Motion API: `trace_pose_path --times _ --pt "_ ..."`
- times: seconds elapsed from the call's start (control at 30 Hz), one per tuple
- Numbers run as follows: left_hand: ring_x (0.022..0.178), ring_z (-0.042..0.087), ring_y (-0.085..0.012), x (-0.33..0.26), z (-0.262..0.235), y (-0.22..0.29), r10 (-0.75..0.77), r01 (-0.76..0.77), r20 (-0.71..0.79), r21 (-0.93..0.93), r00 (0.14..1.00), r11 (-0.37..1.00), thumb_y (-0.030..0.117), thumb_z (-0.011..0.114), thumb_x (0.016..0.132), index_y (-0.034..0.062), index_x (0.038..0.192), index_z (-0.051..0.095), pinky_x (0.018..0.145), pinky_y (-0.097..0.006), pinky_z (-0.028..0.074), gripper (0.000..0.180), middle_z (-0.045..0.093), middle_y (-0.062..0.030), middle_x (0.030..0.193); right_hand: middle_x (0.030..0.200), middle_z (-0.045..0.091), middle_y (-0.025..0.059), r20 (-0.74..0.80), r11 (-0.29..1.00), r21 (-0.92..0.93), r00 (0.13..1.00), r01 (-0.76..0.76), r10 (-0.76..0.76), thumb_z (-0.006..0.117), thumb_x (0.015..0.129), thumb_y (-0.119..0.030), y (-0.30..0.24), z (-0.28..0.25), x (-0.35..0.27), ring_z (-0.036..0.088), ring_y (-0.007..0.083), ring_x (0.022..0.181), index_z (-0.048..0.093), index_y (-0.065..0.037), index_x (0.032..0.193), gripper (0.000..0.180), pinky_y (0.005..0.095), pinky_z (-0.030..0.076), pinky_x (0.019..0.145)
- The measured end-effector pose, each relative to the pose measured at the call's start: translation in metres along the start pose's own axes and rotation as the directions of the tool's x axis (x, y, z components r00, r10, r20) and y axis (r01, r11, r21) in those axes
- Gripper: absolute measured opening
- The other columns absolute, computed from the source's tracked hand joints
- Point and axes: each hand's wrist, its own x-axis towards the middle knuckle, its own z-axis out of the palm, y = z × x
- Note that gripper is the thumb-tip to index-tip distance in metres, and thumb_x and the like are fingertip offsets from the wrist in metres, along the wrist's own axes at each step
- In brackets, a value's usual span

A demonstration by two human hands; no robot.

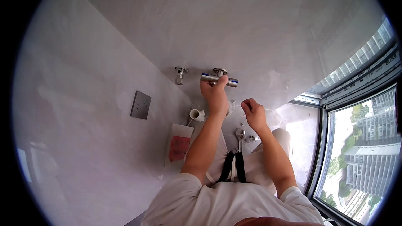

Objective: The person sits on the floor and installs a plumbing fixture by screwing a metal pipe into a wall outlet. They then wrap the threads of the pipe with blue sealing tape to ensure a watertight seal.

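Observation:
My left hand (215,96) is closed round a chrome two-handled angle valve (231,83) with blue marks, thumb over its body and fingers beneath. The valve lies level against a round chrome wall flange (219,71); whether it is fixed there I cannot tell. My right hand (254,113) hovers lower and to the right, apart from the valve, its thumb and fingertips pinched together. Whatever is between those fingertips, if anything, is too small to make out. Left of the valve, a single chrome angle valve (180,76) sticks out of the wall.
An adjustable wrench (240,137) and a small metal fitting (251,138) lie on the floor between my legs. A white drain pipe (195,115) rises by the left corner, near a box with a red label (179,147). A grey socket plate (141,105) is on the left wall; a window (360,142) stands right.

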Motion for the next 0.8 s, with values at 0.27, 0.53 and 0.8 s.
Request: trace_pose_path --times 0.27,0.53,0.8 --pt "0.091 0.063 -0.0129 0.002 -0.018 0.022 -0.207 0.185 0.040 0.312 0.977 0.932 0.032 0.082 0.095 0.0070 0.113 0.059 0.081 -0.032 0.051 0.039 0.067 -0.0022 0.104 0.083 0.075 0.0168 -0.012 0.997 -0.046 0.998 0.060 -0.060 0.072 0.098 -0.025 0.014 0.005 0.006 0.072 0.0402 0.077 0.072 -0.006 0.101 0.019 0.0494 0.056 0.069" --pt "0.082 0.071 -0.0224 0.016 -0.028 0.018 -0.215 0.209 0.061 0.094 0.975 0.973 0.049 0.078 0.096 0.0027 0.103 0.063 0.066 -0.036 0.058 0.049 0.071 -0.0106 0.093 0.083 0.071 0.0119 0.161 0.941 0.296 0.979 -0.166 0.122 0.068 0.104 -0.029 -0.003 0.010 0.014 0.069 0.0270 0.077 0.068 -0.003 0.120 0.030 0.0373 0.055 0.073" --pt "0.097 0.070 -0.0274 0.013 -0.037 -0.019 -0.431 0.561 0.359 -0.528 0.828 0.638 0.051 0.062 0.106 0.0009 0.116 0.068 0.089 -0.041 0.057 0.051 0.074 -0.0129 0.103 0.122 0.066 0.0142 -0.166 0.855 0.414 0.949 0.313 -0.267 0.068 0.105 -0.024 -0.093 0.018 0.021 0.066 0.0245 0.099 0.059 -0.001 0.139 0.042 0.0366 0.057 0.083"
